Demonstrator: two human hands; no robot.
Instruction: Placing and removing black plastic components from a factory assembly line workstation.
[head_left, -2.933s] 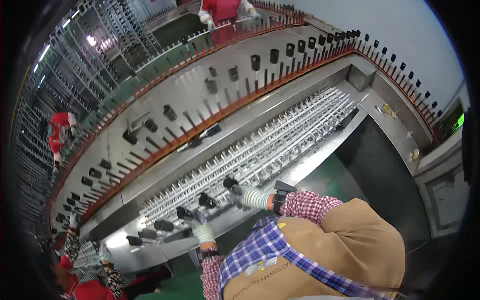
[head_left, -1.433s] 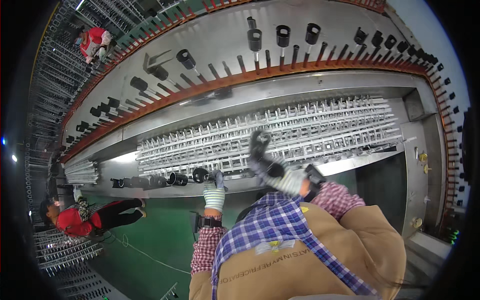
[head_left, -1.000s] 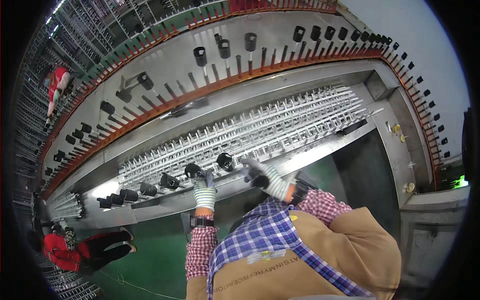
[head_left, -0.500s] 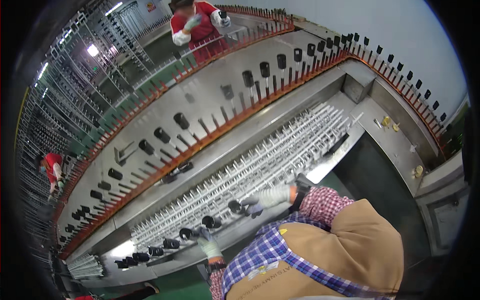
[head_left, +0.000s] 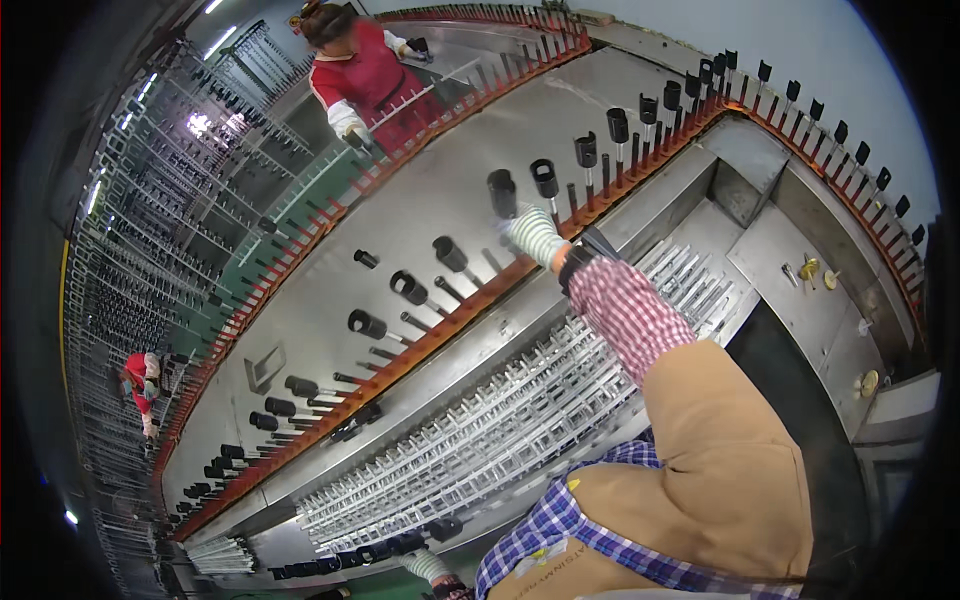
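Black sleeve (head_left: 502,193): above the steel table (head_left: 570,100), beside the orange rail (head_left: 470,304). Risk, my judgement: the right forearm, reaching over the metal racks (head_left: 470,445), could snag a rod; an off-centre grip could tip the sleeve into the neighbouring sleeve (head_left: 544,178). Long axis near upright, top leaning slightly left. Right hand (head_left: 533,236) at its base, fingers blurred, closure untellable; left hand's (head_left: 428,567) likewise.

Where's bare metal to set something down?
The steel platform, between the loose black cup and the metal bracket; also the right-side bench, between the gold-coloured pair and lower gold-coloured piece. Crowded: silver racks, near orange rail, black cup row by the left hand.
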